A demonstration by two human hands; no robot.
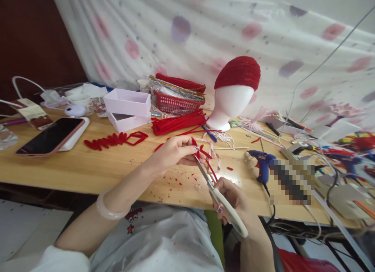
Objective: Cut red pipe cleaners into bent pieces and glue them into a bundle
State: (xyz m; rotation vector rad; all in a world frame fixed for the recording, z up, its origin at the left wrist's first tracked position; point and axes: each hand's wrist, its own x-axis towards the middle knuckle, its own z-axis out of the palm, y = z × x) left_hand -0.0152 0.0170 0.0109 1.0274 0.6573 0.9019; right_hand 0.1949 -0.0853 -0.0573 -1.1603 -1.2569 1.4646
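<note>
My left hand pinches a red pipe cleaner with bent, short ends, held above the table's front part. In my right hand is a pair of scissors with pale handles. Their blades point up and left, and the tips reach the red pipe cleaner at my left fingers. How far the blades are apart is hard to make out. A red strand runs down from the piece toward my right fingers. Left of my hands lie a row of fluffy red shaped pieces and a bent red loop.
Behind stand a bundle of red pipe cleaners, a red basket, pale boxes and a white foam head with a red cap. A blue glue gun with its cord lies right. A phone lies left. Red scraps dot the wooden table.
</note>
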